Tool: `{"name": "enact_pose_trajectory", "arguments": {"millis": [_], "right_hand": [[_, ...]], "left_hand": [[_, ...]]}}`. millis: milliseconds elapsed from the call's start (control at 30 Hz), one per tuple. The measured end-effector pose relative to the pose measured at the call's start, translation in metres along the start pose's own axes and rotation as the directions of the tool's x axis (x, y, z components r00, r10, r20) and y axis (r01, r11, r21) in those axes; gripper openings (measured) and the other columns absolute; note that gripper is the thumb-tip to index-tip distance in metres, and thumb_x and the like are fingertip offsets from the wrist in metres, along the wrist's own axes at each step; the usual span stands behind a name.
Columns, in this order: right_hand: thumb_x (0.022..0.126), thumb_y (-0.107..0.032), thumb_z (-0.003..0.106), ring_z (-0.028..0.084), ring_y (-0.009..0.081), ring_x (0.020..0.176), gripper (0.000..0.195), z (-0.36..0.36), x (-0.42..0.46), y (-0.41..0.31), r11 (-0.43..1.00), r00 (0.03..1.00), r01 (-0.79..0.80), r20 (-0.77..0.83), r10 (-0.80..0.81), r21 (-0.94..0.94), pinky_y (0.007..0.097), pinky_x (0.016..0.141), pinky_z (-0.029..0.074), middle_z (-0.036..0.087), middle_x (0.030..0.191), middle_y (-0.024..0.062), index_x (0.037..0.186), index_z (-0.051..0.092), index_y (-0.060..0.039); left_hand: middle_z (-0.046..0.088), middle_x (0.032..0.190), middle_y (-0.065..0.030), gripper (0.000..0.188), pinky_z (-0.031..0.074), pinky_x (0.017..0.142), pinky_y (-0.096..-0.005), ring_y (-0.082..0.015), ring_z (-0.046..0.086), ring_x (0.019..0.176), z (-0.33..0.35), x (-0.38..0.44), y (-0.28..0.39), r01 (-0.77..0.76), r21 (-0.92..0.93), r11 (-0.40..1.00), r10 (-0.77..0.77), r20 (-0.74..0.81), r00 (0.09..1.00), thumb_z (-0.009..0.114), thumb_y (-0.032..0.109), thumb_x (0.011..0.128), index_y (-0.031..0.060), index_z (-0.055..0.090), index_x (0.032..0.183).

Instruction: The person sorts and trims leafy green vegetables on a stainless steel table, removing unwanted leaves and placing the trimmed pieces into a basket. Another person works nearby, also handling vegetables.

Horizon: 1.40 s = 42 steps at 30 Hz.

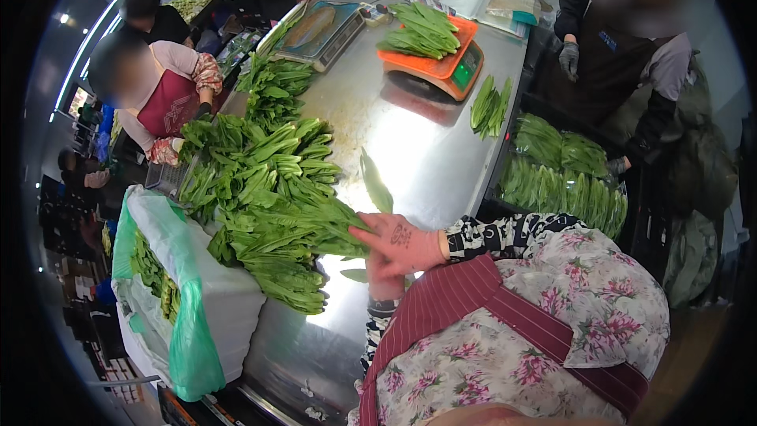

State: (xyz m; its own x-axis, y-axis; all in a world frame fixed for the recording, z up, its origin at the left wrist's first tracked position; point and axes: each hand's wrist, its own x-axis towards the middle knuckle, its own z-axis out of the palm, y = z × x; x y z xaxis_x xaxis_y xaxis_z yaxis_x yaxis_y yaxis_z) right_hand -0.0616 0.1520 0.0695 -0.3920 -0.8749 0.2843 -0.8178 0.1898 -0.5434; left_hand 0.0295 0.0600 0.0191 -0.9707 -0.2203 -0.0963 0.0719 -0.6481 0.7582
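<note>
My right hand, in a pink glove bearing print, reaches over the tips of a bunch of long green leaves. The leaf tips lie between its fingers. Beneath it is my left hand, also in a pink glove; its fingers are mostly hidden, so its hold cannot be made out. The bunch adjoins a large heap of leafy greens on the steel table. One loose leaf lies just beyond my right hand, and another leaf lies near my left.
An orange scale carries greens; a small bunch lies nearby. A flat scale stands farther back. A lined white foam box is at left, bagged greens at right. Co-workers stand left and right.
</note>
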Motion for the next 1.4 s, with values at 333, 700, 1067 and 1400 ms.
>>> {"name": "enact_pose_trajectory", "arguments": {"millis": [333,700,1067,1400], "right_hand": [[0.077,-0.050,0.067,0.045,0.0467,0.119,0.089,-0.009,0.012,0.043,0.976,0.956,0.148,0.228,-0.182,0.158,0.0486,0.100,0.039,0.030,0.144,0.0317,0.147,0.031,-0.0086],[0.071,-0.008,0.069,0.042,0.0405,0.126,0.074,-0.097,0.019,0.185,0.989,0.918,0.007,-0.394,0.052,0.147,0.0443,0.104,0.039,0.035,0.142,0.0264,0.140,0.041,-0.0059],[0.074,-0.020,0.072,0.050,0.0406,0.117,0.061,-0.330,0.087,0.341,0.884,0.597,-0.299,-0.793,-0.122,-0.360,0.0420,0.098,0.043,0.050,0.127,0.0264,0.129,0.052,-0.0028],[0.092,-0.034,0.046,0.039,0.0358,0.133,0.048,-0.240,0.069,0.442,0.603,0.951,-0.194,0.002,0.309,-0.773,0.0495,0.106,0.037,0.035,0.148,0.0142,0.137,0.047,-0.0157]], "left_hand": [[0.031,0.149,-0.0107,0.055,0.028,0.112,-0.0436,-0.0261,0.032,0.137,0.009,0.000,-0.012,-0.049,-0.077,0.996,0.044,-0.066,0.997,0.040,0.033,0.100,0.0092,0.026,0.147],[0.035,0.149,-0.0162,0.063,0.023,0.115,-0.0505,-0.0368,0.036,0.135,0.067,0.046,0.023,0.145,-0.118,0.982,-0.130,0.126,0.983,0.051,0.040,0.095,0.0093,0.033,0.146],[0.050,0.137,-0.0157,0.050,0.032,0.110,-0.0526,-0.0352,0.049,0.124,0.034,0.034,-0.011,0.089,-0.398,0.913,-0.171,-0.174,0.970,0.045,0.042,0.099,0.0082,0.047,0.136],[0.055,0.132,-0.0129,0.045,0.032,0.110,-0.0484,-0.0323,0.050,0.123,0.052,0.000,-0.016,-0.016,-0.342,0.939,-0.123,-0.381,0.917,0.043,0.039,0.100,0.0091,0.050,0.133]]}}
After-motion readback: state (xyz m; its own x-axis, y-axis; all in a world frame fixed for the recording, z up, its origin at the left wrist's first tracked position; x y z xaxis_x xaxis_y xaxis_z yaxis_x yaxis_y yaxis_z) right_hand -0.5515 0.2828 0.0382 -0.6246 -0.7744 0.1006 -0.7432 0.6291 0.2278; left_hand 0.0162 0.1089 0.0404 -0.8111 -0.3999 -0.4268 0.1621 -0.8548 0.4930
